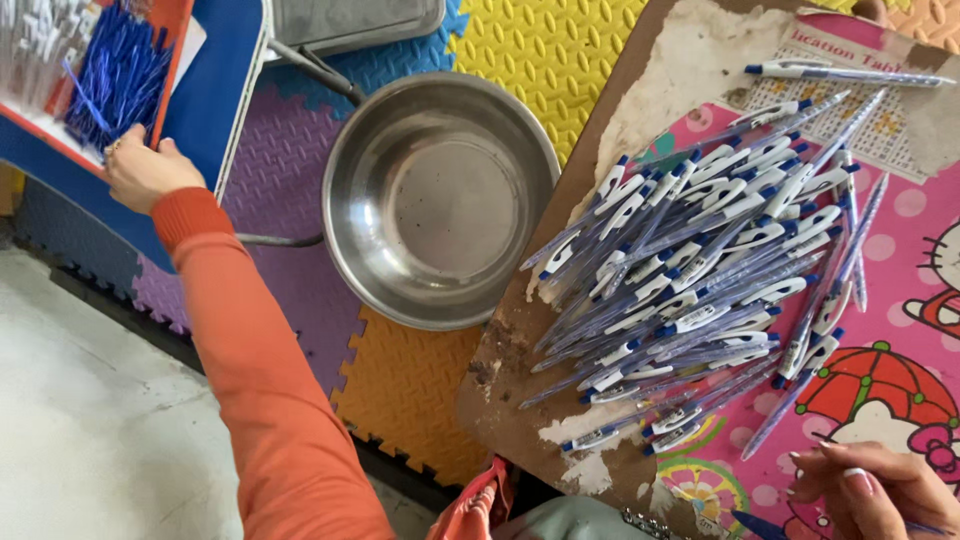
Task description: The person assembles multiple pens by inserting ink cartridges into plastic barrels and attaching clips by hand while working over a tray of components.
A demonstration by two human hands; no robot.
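My left hand (140, 168), in an orange sleeve, reaches far left and grips the edge of a red tray (168, 70) that holds a heap of blue pen refills (118, 72) and some white pen parts (35, 40). My right hand (870, 493) rests at the bottom right on the pink cartoon-printed board (900, 300), fingers closed round a blue pen piece (760, 525). A large pile of assembled pens (710, 270) with white caps and blue tips lies on the board just above my right hand.
An empty steel bowl (440, 195) sits on coloured foam floor mats (540, 50) between the tray and the board. The tray rests on a blue stool (215, 90). A steel tray (350, 20) lies at the top. Bare concrete floor (90, 420) is at the lower left.
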